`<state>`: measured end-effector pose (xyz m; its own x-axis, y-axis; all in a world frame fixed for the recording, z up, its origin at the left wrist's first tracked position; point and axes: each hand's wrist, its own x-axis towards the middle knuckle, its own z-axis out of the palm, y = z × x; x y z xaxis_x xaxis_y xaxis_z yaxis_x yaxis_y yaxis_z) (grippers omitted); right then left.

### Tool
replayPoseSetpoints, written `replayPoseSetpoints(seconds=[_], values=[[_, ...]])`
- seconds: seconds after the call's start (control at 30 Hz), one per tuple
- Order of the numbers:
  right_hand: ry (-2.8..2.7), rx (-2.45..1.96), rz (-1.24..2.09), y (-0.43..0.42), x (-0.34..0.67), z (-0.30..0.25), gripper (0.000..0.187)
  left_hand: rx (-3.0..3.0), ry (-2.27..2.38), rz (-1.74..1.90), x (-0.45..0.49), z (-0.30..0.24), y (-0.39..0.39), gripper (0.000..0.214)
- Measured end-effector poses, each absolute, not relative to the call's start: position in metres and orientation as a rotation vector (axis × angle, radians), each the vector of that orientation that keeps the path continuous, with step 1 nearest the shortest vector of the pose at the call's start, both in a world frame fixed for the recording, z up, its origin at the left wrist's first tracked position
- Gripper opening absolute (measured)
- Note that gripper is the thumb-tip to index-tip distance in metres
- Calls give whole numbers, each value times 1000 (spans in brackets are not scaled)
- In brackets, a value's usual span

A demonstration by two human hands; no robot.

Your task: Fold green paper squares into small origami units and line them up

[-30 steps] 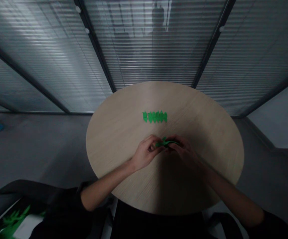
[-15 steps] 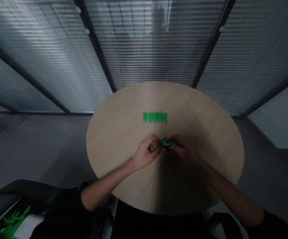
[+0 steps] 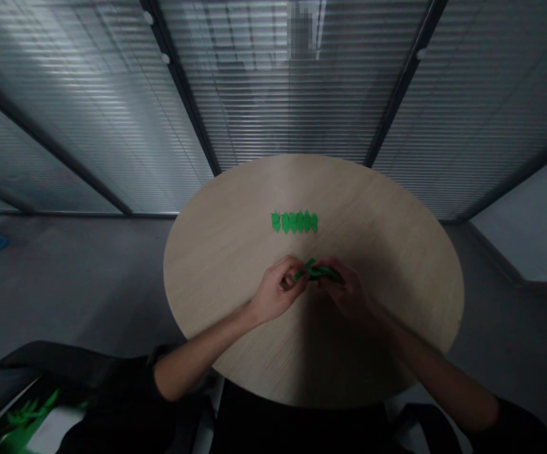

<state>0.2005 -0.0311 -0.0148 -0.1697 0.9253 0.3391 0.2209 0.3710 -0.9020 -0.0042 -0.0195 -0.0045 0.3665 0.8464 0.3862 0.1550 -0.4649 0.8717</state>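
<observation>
The left hand (image 3: 277, 293) and right hand (image 3: 346, 293) both grip closed, pinching opposite ends of a bent green strip (image 3: 315, 272) over the near half of the round wooden bench (image 3: 377, 214). A row of small green pieces (image 3: 294, 222) lies flat on the bench just beyond the hands.

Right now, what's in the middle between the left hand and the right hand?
The head view shows a bent green paper strip there, pinched between the fingers of the left hand and the right hand.
</observation>
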Motion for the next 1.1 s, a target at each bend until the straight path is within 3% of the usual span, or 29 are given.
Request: replayPoseSetpoints(seconds=[0.1,0.33,0.53,1.1], values=[[-1584,-982,942,-31,200,-12,9,1951,880,1147,-5,-2,-21,6],[-1531,-978,1028,-32,201,-11,11,2144,868,1215,-7,-3,-20,22],[-1540,-968,864,-30,200,-10,7,2238,890,1404,-6,1,-19,20],[-1432,-1005,888,-32,195,-10,15,1983,906,1270,-8,-10,-21,32]])
